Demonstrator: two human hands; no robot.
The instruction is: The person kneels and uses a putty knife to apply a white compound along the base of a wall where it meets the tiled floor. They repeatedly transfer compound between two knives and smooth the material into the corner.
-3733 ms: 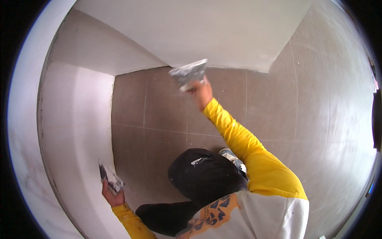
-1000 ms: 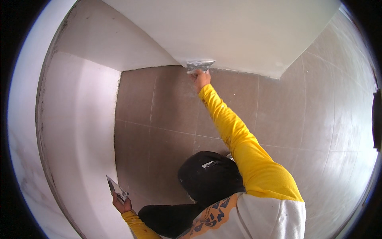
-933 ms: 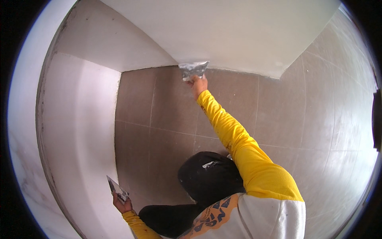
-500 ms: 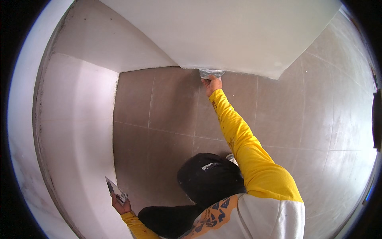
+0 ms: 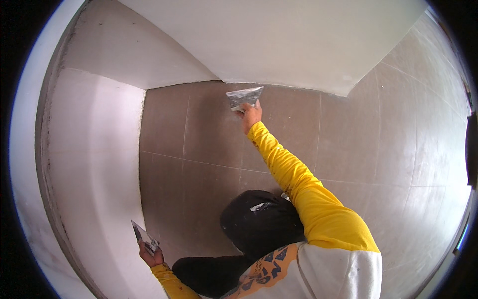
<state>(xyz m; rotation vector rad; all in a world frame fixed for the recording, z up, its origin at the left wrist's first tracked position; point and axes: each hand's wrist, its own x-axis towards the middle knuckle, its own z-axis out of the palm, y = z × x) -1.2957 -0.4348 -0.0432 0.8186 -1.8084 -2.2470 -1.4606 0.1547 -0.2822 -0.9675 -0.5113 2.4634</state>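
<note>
In the upper middle of the frame, the right hand has its grip clamped on a wide putty knife, blade turned away from the body, probably so that the broad edge leads and the knuckles stay behind it. That edge lies just short of the foot of the pale wall filling the top of the frame; with the view looking down, I cannot tell whether the blade touches the tiled floor or hangs over it. The yellow sleeve runs nearly straight from lower right to upper middle, a long reach that seems to let the person work from a low crouch, with the black trouser knee folded in the lower middle. At lower left, the left hand is closed about the base of a second putty knife, its blade pointing to the upper left, in front of the white side wall. Whitish paste clings near that hand, so the tool may be held out partly to keep its smeared face off the clothes, and close by as a partner to the wider blade. The left fingers hide the handle, so how firmly it is clasped is hard to judge.
</note>
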